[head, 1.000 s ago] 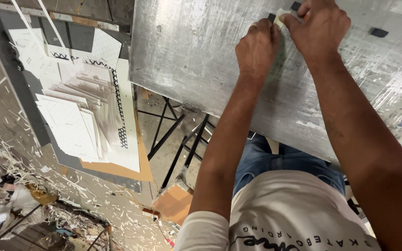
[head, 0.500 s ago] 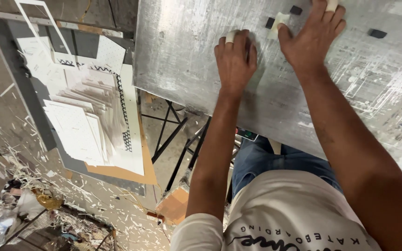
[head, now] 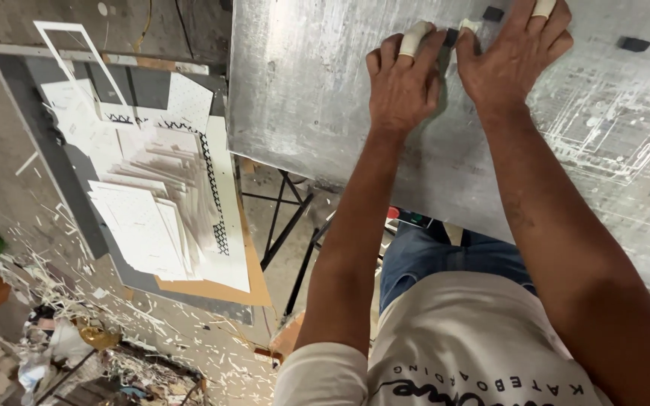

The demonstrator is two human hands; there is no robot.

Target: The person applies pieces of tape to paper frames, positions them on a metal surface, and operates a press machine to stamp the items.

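Head view: left hand [head: 402, 86] and right hand [head: 511, 56], fingers curled close, pinch a small dark block [head: 451, 36] on the far side of the scratched metal sheet [head: 302, 98]; seemingly positioning it, needing careful fingertip alignment

Scratched metal table [head: 325, 113], small black blocks [head: 633, 43]
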